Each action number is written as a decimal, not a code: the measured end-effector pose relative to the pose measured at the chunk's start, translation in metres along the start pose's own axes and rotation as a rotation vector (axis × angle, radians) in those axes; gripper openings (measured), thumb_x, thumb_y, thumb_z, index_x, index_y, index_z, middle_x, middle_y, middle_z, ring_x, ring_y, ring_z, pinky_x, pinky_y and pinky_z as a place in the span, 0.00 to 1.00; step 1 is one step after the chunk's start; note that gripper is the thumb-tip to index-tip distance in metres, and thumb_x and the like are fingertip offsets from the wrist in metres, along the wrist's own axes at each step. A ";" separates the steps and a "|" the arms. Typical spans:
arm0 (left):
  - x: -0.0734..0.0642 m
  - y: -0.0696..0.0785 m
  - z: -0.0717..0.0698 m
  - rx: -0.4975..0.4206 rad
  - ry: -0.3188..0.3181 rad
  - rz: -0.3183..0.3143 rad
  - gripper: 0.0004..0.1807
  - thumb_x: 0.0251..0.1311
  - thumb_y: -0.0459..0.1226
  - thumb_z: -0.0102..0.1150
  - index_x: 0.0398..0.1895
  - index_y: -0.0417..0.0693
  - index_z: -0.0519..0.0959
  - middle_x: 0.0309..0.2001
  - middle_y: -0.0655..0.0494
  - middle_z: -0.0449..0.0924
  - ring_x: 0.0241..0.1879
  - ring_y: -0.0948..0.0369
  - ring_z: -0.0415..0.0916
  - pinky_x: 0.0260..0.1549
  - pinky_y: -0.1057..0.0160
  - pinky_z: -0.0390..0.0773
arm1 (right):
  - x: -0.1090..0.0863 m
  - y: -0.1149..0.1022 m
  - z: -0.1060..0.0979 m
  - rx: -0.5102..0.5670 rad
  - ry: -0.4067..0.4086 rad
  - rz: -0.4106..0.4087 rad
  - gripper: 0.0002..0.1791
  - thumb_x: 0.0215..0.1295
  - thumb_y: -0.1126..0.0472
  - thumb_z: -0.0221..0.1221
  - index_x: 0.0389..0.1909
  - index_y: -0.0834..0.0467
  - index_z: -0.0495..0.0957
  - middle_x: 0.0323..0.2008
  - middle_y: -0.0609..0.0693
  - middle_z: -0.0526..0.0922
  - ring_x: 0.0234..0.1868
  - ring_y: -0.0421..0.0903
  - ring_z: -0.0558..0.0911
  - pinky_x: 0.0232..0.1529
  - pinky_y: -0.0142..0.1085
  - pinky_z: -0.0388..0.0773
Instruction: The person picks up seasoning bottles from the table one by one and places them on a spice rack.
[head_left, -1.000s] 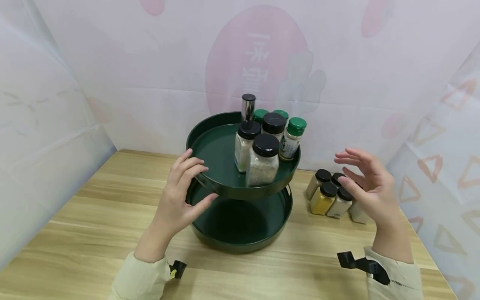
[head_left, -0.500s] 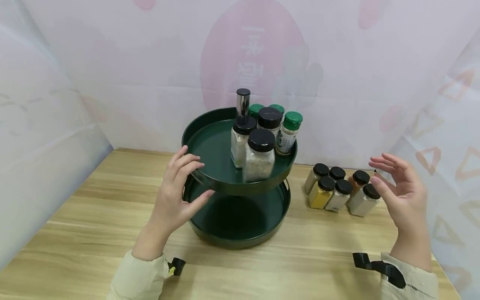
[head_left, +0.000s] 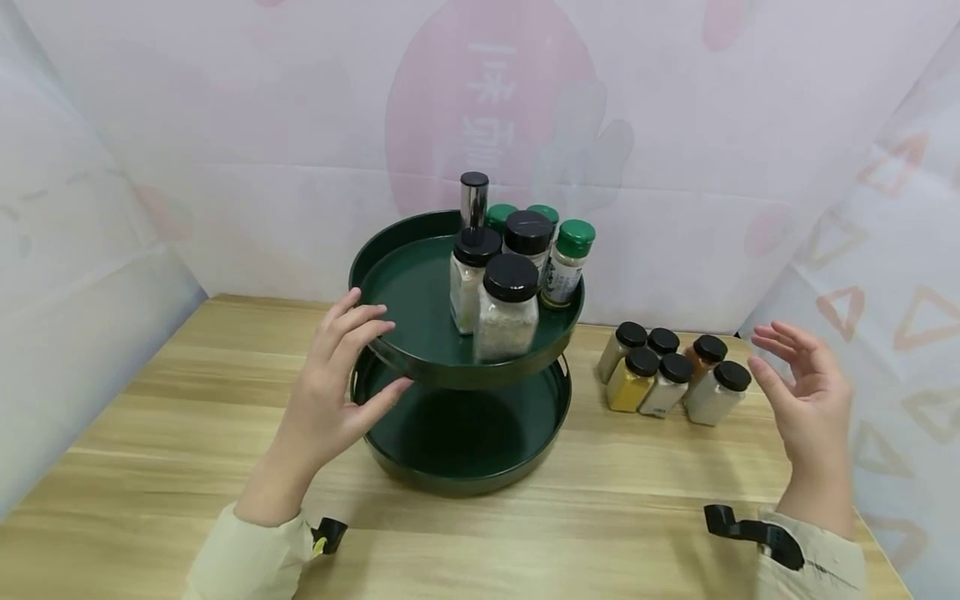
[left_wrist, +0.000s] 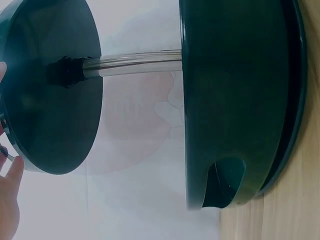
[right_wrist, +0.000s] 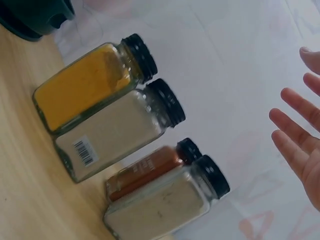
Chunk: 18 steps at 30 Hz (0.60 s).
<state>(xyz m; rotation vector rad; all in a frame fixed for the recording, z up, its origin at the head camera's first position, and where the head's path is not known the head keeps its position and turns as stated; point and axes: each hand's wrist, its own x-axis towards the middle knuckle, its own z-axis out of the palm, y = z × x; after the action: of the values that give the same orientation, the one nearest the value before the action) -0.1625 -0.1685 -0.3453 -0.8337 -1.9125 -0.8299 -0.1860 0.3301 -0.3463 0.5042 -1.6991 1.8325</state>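
A dark green two-tier round tray [head_left: 397,367] stands on the table. My left hand [head_left: 327,392] grips the left front rim of its upper tier, fingers over the edge and thumb lower down against the outer wall. In the left wrist view, only fingertips and thumb [left_wrist: 11,187] show at that rim. Right of the tray, my right hand [head_left: 810,400] hovers with loosely bent fingers and holds nothing. Closest to it is a square spice jar of pale powder [head_left: 716,398], with a reddish-brown jar [right_wrist: 145,172] behind. A yellow powder jar [head_left: 628,385] and other black-capped jars stand alongside.
The upper tier bears a large black-lidded jar [head_left: 508,321], a smaller one [head_left: 465,287], a green-capped shaker [head_left: 562,271] and a tall metallic cylinder [head_left: 474,200]. Bare wooden table [head_left: 585,533] shows in front. A printed cloth [head_left: 285,108] hangs behind.
My right hand has moved right, from over the jars to beside them, so the rightmost jars now show. The left hand stays at the upper rim. The head view has shifted slightly.
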 end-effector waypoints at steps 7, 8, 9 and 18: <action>-0.002 -0.001 -0.006 0.005 -0.035 0.009 0.37 0.67 0.54 0.57 0.64 0.30 0.68 0.67 0.35 0.68 0.74 0.39 0.57 0.77 0.59 0.57 | -0.005 0.012 -0.009 -0.046 0.031 0.045 0.28 0.60 0.85 0.54 0.63 0.74 0.68 0.52 0.52 0.82 0.55 0.44 0.81 0.52 0.23 0.80; -0.003 -0.001 -0.007 0.004 -0.034 0.007 0.38 0.67 0.54 0.56 0.64 0.29 0.67 0.68 0.35 0.67 0.73 0.39 0.56 0.77 0.58 0.56 | -0.005 0.013 -0.010 -0.064 0.040 0.058 0.28 0.60 0.85 0.54 0.63 0.73 0.68 0.52 0.52 0.82 0.54 0.44 0.81 0.52 0.22 0.80; -0.004 -0.002 -0.008 0.003 -0.032 0.002 0.39 0.67 0.54 0.56 0.65 0.28 0.66 0.68 0.34 0.65 0.74 0.39 0.56 0.77 0.58 0.56 | -0.005 0.013 -0.011 -0.082 0.050 0.072 0.28 0.60 0.85 0.54 0.63 0.73 0.68 0.52 0.52 0.82 0.54 0.44 0.81 0.52 0.22 0.80; -0.019 -0.011 -0.019 0.028 -0.008 -0.030 0.45 0.66 0.55 0.57 0.65 0.23 0.59 0.70 0.32 0.63 0.76 0.48 0.56 0.77 0.60 0.56 | -0.009 0.020 -0.016 -0.159 0.116 0.177 0.27 0.61 0.83 0.55 0.63 0.69 0.71 0.52 0.50 0.82 0.53 0.42 0.81 0.51 0.21 0.78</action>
<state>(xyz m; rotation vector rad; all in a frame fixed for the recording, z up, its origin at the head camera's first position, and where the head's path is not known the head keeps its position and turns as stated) -0.1549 -0.1939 -0.3569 -0.7940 -1.9436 -0.8174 -0.1903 0.3446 -0.3688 0.1835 -1.8387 1.7900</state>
